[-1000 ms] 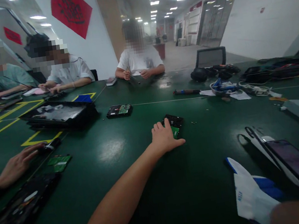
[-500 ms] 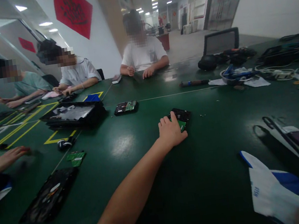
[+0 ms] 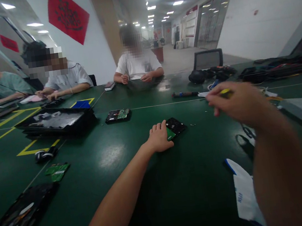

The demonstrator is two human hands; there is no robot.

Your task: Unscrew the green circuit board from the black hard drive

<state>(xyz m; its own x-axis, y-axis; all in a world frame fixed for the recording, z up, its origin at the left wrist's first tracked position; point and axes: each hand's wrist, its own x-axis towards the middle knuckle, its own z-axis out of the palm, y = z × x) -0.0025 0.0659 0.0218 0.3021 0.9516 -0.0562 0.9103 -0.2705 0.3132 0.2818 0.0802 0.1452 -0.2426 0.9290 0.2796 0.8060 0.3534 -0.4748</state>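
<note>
My left hand [image 3: 158, 137] grips the left side of a black hard drive [image 3: 176, 125] lying on the table, its fingers and thumb about the drive's edge. Part of a green circuit board [image 3: 170, 134] shows on the drive beside my hand. My right hand [image 3: 236, 103] is raised over the table to the right, its fingers curled round a tool with a yellow-and-black handle [image 3: 226, 93]; blur and the fingers hide most of it. Small screw-like bits [image 3: 192, 124] lie just right of the drive.
Another hard drive [image 3: 117, 115] and a black tray [image 3: 53, 121] lie further left. A loose green board [image 3: 57, 171] and an opened drive [image 3: 22, 219] are near left. A blue-and-white glove [image 3: 243, 193] lies below my right arm. Several people [image 3: 137, 64] sit across the table [image 3: 138, 101].
My right hand has come up into view from the lower right, with the yellow-and-black tool in it. My left hand stays on the hard drive. The view has turned slightly right.
</note>
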